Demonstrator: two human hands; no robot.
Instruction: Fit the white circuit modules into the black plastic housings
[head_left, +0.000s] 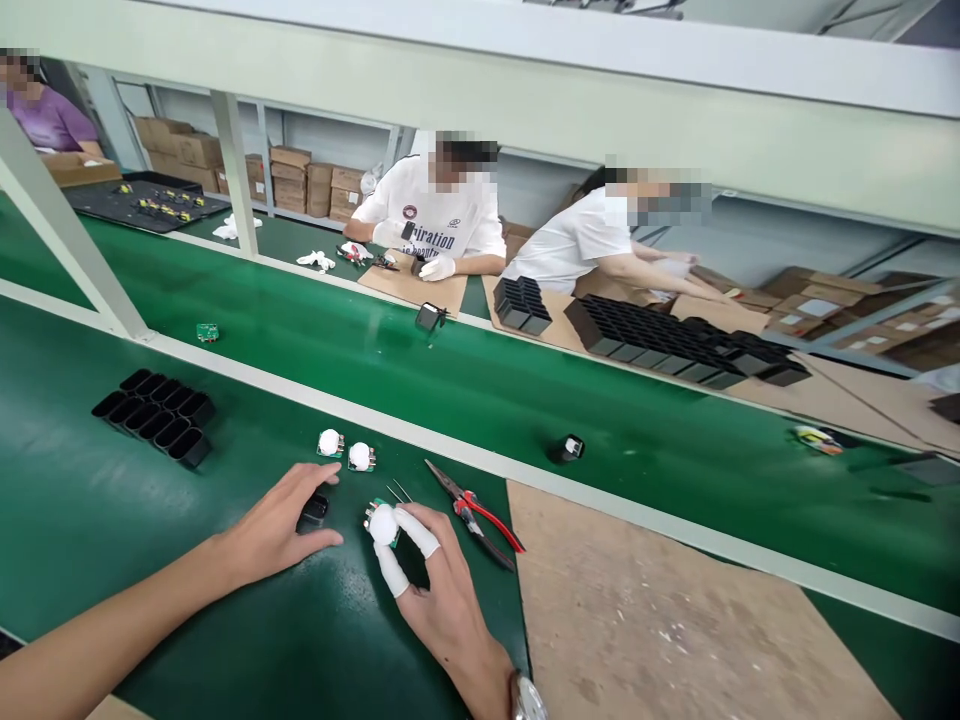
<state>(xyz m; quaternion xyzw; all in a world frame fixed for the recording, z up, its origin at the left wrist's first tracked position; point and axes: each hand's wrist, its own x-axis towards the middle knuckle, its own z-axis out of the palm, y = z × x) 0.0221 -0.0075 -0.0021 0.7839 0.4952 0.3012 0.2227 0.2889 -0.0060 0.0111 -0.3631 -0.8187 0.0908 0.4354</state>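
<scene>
Right hand [446,590]: thumb and finger, white-sleeved, pinch a circuit board with white dome [384,525]; held above green bench [300,630]
Left hand [281,525]: fingers parted around black case [315,509]; grip unclear
Beyond: two domed boards [346,450]
Right: red-handled pliers [476,515]

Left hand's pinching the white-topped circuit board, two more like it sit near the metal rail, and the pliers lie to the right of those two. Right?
One error: in the head view, the right hand pinches the white-topped circuit board; the left hand is open. The two similar boards and the pliers are as you said.
</scene>
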